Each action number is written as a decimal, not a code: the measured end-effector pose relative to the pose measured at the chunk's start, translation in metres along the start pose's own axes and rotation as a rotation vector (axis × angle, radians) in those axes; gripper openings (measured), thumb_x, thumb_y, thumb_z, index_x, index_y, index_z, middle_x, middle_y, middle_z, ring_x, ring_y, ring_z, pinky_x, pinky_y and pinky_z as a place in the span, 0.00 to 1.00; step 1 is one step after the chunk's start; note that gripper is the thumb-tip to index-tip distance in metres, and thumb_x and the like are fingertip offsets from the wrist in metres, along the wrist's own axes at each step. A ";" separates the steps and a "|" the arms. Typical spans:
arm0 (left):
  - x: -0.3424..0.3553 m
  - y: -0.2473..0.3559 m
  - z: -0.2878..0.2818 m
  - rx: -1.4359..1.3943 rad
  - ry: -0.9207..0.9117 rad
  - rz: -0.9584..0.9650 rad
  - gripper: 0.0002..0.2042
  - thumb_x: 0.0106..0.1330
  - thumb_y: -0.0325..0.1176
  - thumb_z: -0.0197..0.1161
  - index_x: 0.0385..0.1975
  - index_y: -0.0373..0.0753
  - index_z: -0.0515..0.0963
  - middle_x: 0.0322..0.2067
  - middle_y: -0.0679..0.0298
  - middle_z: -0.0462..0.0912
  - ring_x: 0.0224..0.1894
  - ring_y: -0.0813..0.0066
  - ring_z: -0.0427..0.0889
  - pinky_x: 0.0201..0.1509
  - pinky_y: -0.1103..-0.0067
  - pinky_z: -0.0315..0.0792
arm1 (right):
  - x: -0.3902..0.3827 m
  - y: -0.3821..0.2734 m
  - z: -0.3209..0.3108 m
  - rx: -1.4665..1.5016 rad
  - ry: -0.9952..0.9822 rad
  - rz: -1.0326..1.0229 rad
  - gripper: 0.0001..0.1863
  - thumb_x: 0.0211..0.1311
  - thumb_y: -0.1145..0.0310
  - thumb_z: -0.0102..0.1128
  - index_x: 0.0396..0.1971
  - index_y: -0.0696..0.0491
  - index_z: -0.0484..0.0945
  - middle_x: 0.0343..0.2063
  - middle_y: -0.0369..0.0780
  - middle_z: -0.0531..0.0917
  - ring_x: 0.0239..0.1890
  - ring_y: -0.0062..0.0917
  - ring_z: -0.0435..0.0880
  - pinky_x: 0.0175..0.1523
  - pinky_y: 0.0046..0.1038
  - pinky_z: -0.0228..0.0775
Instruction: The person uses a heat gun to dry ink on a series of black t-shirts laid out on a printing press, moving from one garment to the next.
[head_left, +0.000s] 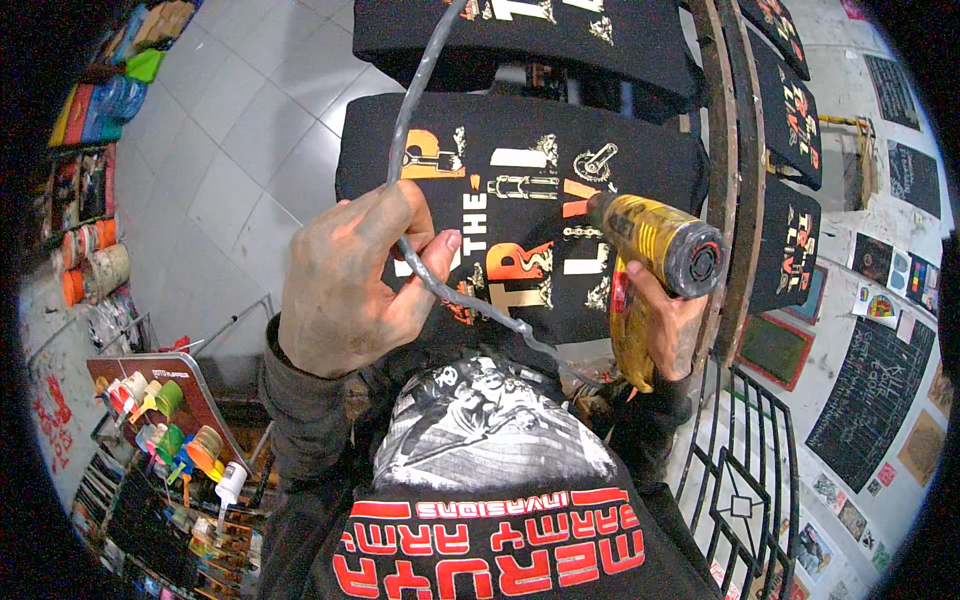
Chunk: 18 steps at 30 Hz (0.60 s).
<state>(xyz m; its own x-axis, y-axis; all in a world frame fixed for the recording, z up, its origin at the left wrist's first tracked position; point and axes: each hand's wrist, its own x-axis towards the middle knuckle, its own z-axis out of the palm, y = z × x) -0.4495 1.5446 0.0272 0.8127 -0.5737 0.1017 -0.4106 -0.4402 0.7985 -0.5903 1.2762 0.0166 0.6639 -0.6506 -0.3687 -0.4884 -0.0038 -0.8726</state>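
We are closing our right hand [668,322] around the grip of a yellow heat gun [652,250], its dark round nozzle end facing up toward us, the body hanging over the right part of a black printed shirt [520,200]. Our left hand [350,275] is gripping the grey cord [425,90], fingers curled around it; the cord is running up over the shirt toward the top of the view and down toward the gun's base. The shirt is lying flat on its platen, and more black printed shirts [790,130] are sitting on neighbouring platens along the curved metal frame [735,180]. At lower left, a cluttered rack [180,440] is holding small pots with green, orange and yellow lids or contents, though we cannot tell which at this edge. Further left, bigger tubs [95,265] are standing against the wall on the tiled floor [240,130].
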 end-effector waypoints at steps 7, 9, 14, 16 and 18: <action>-0.004 -0.003 0.001 0.012 0.007 0.041 0.10 0.60 0.29 0.67 0.26 0.36 0.71 0.22 0.59 0.78 0.22 0.64 0.78 0.27 0.72 0.70 | -0.001 0.011 -0.001 -0.005 -0.018 -0.102 0.22 0.53 0.77 0.70 0.49 0.59 0.76 0.40 0.41 0.84 0.37 0.24 0.84 0.42 0.26 0.77; -0.003 0.002 -0.001 -0.009 -0.008 0.030 0.10 0.60 0.29 0.67 0.27 0.37 0.71 0.22 0.58 0.78 0.22 0.64 0.79 0.27 0.72 0.70 | 0.001 0.014 -0.008 -0.038 -0.058 -0.076 0.23 0.53 0.77 0.70 0.50 0.60 0.76 0.42 0.42 0.84 0.41 0.26 0.84 0.47 0.29 0.76; -0.003 0.001 0.000 -0.034 -0.001 0.025 0.09 0.60 0.29 0.67 0.27 0.37 0.71 0.21 0.58 0.78 0.22 0.62 0.79 0.26 0.71 0.71 | 0.001 0.000 0.006 -0.032 0.066 -0.056 0.23 0.54 0.77 0.69 0.51 0.61 0.76 0.47 0.44 0.84 0.47 0.30 0.83 0.55 0.32 0.73; 0.000 0.004 -0.001 -0.030 0.027 0.002 0.09 0.60 0.29 0.67 0.27 0.37 0.71 0.21 0.58 0.78 0.21 0.62 0.79 0.26 0.71 0.71 | 0.017 0.029 -0.010 -0.055 0.168 -0.187 0.23 0.54 0.77 0.69 0.51 0.61 0.76 0.47 0.43 0.84 0.46 0.30 0.84 0.54 0.32 0.73; -0.002 0.001 -0.001 -0.014 0.026 -0.006 0.09 0.61 0.29 0.67 0.27 0.37 0.71 0.21 0.58 0.78 0.21 0.62 0.79 0.26 0.71 0.71 | 0.015 0.019 -0.011 -0.055 0.032 -0.115 0.24 0.54 0.75 0.70 0.52 0.61 0.76 0.49 0.43 0.83 0.48 0.29 0.83 0.55 0.31 0.73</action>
<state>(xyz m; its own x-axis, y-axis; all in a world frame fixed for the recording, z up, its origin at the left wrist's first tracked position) -0.4515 1.5459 0.0284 0.8259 -0.5526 0.1121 -0.4000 -0.4340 0.8072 -0.5956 1.2577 -0.0024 0.6990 -0.6676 -0.2563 -0.4415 -0.1209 -0.8891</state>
